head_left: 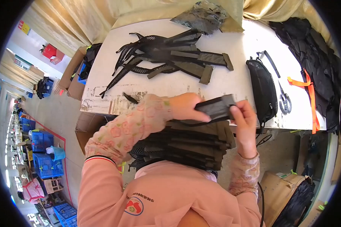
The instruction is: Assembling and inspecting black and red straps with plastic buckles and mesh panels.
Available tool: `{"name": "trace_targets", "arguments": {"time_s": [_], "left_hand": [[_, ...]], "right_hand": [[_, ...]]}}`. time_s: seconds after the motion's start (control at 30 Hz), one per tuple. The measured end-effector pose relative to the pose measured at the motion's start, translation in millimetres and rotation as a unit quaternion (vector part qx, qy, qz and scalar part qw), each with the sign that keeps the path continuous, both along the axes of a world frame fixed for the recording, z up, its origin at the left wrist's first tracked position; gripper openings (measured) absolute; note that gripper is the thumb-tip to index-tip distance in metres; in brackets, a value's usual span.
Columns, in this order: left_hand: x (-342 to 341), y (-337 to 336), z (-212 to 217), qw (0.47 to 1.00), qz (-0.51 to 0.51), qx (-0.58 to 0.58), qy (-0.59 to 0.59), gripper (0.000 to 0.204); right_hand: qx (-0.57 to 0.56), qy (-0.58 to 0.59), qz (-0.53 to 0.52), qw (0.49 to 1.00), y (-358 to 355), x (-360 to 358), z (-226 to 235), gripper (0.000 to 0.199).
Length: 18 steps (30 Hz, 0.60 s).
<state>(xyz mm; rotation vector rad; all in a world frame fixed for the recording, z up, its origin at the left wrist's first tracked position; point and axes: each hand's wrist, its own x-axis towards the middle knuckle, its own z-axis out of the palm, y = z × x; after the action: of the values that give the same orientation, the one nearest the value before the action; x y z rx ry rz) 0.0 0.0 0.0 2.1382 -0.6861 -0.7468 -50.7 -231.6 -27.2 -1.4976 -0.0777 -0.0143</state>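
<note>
Just above the table's near edge, my left hand [185, 107] and my right hand [245, 118] hold a dark fabric strap piece [215, 108] between them. The left hand grips its left part. My right thumb and fingers pinch the grey tab at its other end. Under my hands, a thick stack of similar dark strap pieces [189, 145] lies across my lap. Farther back on the white table [223, 84] is a loose heap of mesh strap pieces [159, 53], with olive-grey tabs on some. A small black object [130, 98] lies beside my left forearm.
To the right are a black mesh pouch [263, 89], scissors [285, 103], an orange strap [310, 92] and piled dark fabric [305, 49]. A clear plastic bag [202, 17] lies at the back. Cardboard boxes [72, 72] flank the table; blue crates [47, 164] stand on the left floor.
</note>
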Motion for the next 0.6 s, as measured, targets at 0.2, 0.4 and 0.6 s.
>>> {"name": "trace_targets", "arguments": {"time_s": [0.2,0.4,0.6], "left_hand": [[6,79,25,0.915,-0.163,0.293,0.224,0.046],[52,87,-24,0.958,-0.028,0.255,-0.125,0.038],[141,40,-93,0.791,0.179,0.189,-0.553,0.041]], "right_hand": [[-0.048,0.128,0.039,0.99,-41,-21,-7,0.014],[-0.336,0.13,0.13,0.924,-44,-39,-27,0.025],[-0.307,0.059,-0.005,0.95,-50,-32,-12,0.021]]}}
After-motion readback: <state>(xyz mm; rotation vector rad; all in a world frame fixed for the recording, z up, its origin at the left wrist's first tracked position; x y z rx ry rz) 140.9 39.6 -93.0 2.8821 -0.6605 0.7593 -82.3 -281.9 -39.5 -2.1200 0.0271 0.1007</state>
